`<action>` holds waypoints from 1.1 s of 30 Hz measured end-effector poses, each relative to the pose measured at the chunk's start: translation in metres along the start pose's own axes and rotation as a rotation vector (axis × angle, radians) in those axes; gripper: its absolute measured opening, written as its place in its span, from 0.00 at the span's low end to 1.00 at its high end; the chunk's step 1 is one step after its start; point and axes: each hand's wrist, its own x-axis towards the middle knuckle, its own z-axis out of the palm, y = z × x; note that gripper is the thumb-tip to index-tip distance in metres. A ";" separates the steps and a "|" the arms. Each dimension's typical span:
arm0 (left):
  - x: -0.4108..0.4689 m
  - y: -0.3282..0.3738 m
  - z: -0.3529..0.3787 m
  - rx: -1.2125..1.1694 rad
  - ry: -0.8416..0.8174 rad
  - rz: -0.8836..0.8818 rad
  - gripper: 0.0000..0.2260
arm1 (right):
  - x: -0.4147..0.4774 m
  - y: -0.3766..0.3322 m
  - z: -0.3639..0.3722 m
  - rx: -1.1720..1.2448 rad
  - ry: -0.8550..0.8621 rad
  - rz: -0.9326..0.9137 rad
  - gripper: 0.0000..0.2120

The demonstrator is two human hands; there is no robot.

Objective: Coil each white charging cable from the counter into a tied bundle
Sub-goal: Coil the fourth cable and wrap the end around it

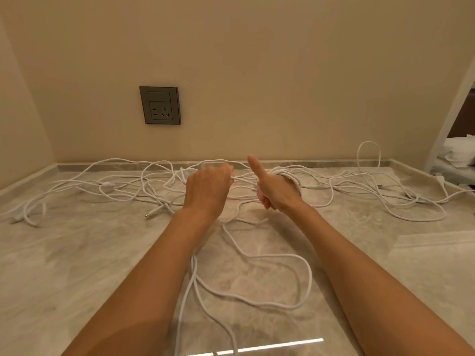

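Pinching the white charging cable (241, 179) with left hand (208, 188) fingers (228, 172) to feed it taut; spooling it round the right hand (277, 187) at 3 o'clock, thumb up, fingers curled. Slack trailing over desk (77, 265) toward 6 o'clock.

Loose cable (180, 330) runs off the bottom edge.

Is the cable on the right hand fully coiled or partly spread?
Partly coiled: the cable wraps the right hand in several turns, the left hand pinches it, and loops lie loose on the counter.
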 end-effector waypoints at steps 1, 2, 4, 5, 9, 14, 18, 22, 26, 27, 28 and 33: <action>0.001 -0.002 -0.001 -0.016 0.034 -0.016 0.12 | -0.002 -0.004 0.001 -0.011 -0.071 -0.021 0.39; 0.001 -0.004 -0.002 -0.034 0.063 -0.032 0.11 | -0.004 -0.006 0.002 -0.006 -0.153 -0.041 0.40; 0.001 -0.005 -0.004 -0.062 0.100 -0.064 0.12 | -0.007 -0.012 0.001 0.044 -0.357 -0.080 0.42; 0.001 -0.006 -0.005 -0.075 0.109 -0.073 0.14 | -0.008 -0.014 0.001 0.082 -0.477 -0.093 0.43; 0.005 -0.007 -0.008 -0.118 0.119 -0.050 0.15 | -0.005 -0.015 0.002 0.322 -0.935 -0.100 0.47; 0.005 -0.016 -0.002 -0.161 -0.089 0.005 0.13 | -0.007 -0.023 0.015 0.871 -1.354 -0.221 0.46; 0.002 -0.011 0.005 -0.257 -0.261 0.028 0.12 | -0.002 -0.026 0.028 1.396 -1.425 -0.318 0.48; -0.006 0.003 0.009 -0.261 -0.326 0.071 0.15 | -0.002 -0.023 0.020 1.786 -1.102 -0.206 0.45; -0.008 0.008 0.015 0.002 -0.429 0.145 0.14 | -0.003 -0.025 0.000 1.893 -0.320 -0.072 0.34; -0.008 0.009 0.015 0.027 -0.432 0.170 0.14 | -0.001 -0.024 -0.004 1.895 -0.167 -0.041 0.32; -0.009 0.009 0.015 0.050 -0.420 0.202 0.14 | 0.003 -0.020 -0.006 1.867 -0.019 -0.011 0.30; -0.011 0.018 0.013 0.072 -0.362 0.256 0.13 | 0.021 0.005 -0.004 1.125 0.515 -0.022 0.31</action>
